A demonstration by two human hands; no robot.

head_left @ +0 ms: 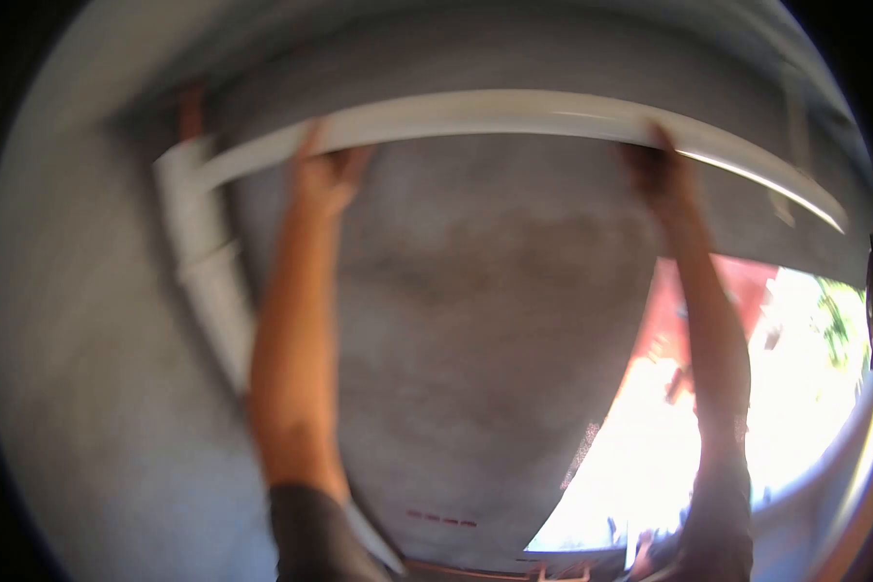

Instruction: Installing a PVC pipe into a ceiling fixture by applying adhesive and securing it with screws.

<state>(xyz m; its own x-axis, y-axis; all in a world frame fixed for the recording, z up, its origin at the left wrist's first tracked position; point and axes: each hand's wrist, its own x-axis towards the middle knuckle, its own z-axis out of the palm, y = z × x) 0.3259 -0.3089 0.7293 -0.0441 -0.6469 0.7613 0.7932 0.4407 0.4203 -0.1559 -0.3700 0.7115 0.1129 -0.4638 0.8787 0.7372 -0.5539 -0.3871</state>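
Note:
A long white pipe (504, 112) runs across the top of the head view and looks bowed by the lens. Both my arms are raised to it. My left hand (328, 170) grips the pipe from below toward its left end, the thumb apart from the fingers. Farther right, my right hand (662, 175) is closed around its underside; the fingers are blurred. The pipe's left end meets a white fitting (182, 182) on an upright white pipe (218, 291); whether it is seated inside cannot be made out. Its right end (829, 215) hangs free of my hands.
Behind the pipe stands a grey plastered wall (475, 291), with another wall (87, 291) at the left. A reddish upright piece (192, 112) shows above the fitting. At the lower right is a bright opening (630, 456) to the outside. Dangling cord-like strips (795, 126) show at the upper right.

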